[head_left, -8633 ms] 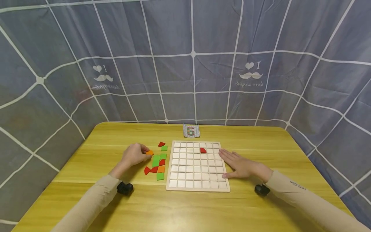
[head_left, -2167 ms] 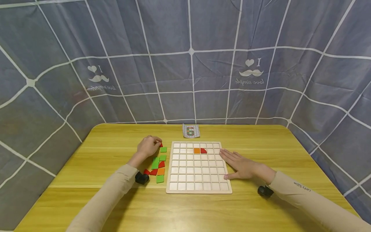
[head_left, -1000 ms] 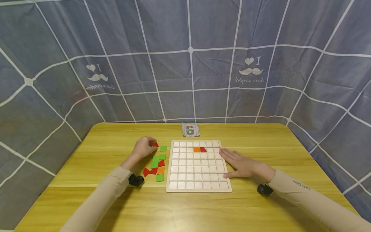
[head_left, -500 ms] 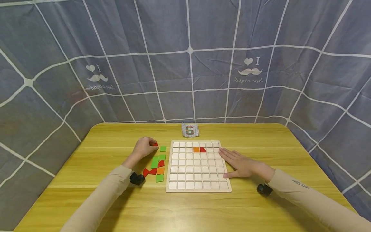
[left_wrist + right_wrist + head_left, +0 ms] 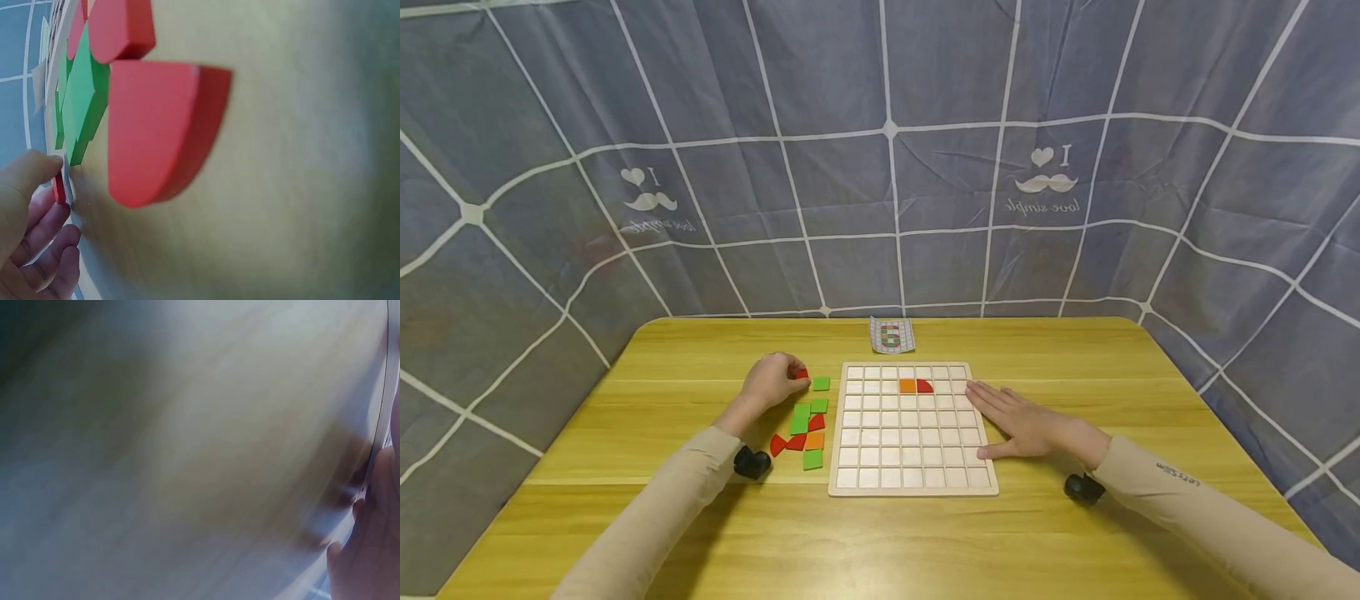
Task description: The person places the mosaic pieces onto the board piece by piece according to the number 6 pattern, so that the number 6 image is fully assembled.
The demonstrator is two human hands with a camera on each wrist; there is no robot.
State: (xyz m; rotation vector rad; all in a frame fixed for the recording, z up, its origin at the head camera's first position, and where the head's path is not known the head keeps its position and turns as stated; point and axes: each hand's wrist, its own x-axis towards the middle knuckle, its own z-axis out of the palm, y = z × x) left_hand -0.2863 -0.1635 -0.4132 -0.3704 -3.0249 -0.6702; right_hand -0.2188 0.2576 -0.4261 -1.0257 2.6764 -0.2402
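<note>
Between thumb and fingers, my left hand (image 5: 769,381) pinches a red quarter-circle tile (image 5: 802,373) just above or on the table, left of a green square tile (image 5: 821,383). In the left wrist view, only the narrow edge of that red tile (image 5: 59,189) shows at the fingertips. A pale wooden grid board (image 5: 913,492) lies at the centre. Side by side in its second row sit an orange square tile (image 5: 908,386) and a red quarter-circle tile (image 5: 925,386). My right hand (image 5: 1022,425) rests with straight fingers on the board's right edge.
Left of the board lie more tiles: green squares (image 5: 813,460), an orange square (image 5: 815,440) and red quarter-circles (image 5: 778,445), several touching. Behind the board is a paper card (image 5: 892,335) with a coloured grid pattern. A grey-blue curtain (image 5: 955,183) hangs beyond the table.
The orange tile formerly in my left hand now sits on the board beside the red one. My left hand has since picked up a red tile, drawn it left and turned it. My right hand stays put.
</note>
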